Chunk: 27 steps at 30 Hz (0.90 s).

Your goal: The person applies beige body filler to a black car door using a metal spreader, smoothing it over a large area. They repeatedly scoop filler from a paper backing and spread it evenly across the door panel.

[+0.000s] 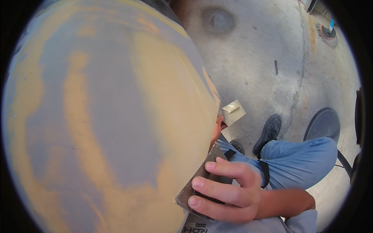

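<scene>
A large curved panel (pixel 108 105), patched grey and pale yellow, fills the left and centre of the head view. My right hand (pixel 227 192) grips a dark metal scraper blade (pixel 197 176) at the panel's lower right edge, fingertips spread along its face. Just beyond the edge, my left hand (pixel 217 128), mostly hidden by the panel, holds a pale square blade (pixel 237 116) with a lump of creamy material on it.
My jeans-clad legs (pixel 299 163) and a dark shoe (pixel 268 132) show below on the stained concrete floor (pixel 260 54). A black round disc (pixel 322 123) lies at right, and a round object with a fuzzy rim (pixel 327 33) at top right.
</scene>
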### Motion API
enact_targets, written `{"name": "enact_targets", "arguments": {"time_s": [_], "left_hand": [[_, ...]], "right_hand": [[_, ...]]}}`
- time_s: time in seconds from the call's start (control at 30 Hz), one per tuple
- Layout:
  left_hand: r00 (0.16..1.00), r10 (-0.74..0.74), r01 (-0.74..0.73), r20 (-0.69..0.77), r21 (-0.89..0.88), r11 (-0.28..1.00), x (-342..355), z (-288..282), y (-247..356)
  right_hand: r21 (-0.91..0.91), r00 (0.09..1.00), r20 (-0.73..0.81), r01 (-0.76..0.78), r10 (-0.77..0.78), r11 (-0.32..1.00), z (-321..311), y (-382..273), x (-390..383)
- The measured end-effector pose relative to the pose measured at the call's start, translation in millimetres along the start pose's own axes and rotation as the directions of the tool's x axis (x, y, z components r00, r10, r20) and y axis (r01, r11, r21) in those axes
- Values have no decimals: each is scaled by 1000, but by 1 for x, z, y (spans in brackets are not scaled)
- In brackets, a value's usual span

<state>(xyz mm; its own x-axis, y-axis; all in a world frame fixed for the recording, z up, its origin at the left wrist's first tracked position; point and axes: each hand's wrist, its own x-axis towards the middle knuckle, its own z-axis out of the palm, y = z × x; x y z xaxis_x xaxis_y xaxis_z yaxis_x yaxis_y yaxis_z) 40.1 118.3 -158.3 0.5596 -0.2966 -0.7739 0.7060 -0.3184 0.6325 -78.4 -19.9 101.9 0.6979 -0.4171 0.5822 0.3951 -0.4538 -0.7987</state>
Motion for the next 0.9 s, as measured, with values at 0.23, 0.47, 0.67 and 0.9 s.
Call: {"name": "enact_targets", "arguments": {"time_s": [0.23,0.47,0.67,0.9], "left_hand": [[996,54,-55,74,14,998,2,-10,-4],[972,115,-169,206,268,948,-11,-6,23],[857,257,-391,447,238,889,-25,6,51],[778,231,-383,584,149,912,-57,50,80]], "right_hand": [[158,999,34,23,-28,987,-67,5,-32],[300,843,-252,-399,475,867,-100,79,-50],[645,682,-243,-418,690,640,-112,130,-67],[763,671,-148,-390,726,516,-142,136,-73]]}}
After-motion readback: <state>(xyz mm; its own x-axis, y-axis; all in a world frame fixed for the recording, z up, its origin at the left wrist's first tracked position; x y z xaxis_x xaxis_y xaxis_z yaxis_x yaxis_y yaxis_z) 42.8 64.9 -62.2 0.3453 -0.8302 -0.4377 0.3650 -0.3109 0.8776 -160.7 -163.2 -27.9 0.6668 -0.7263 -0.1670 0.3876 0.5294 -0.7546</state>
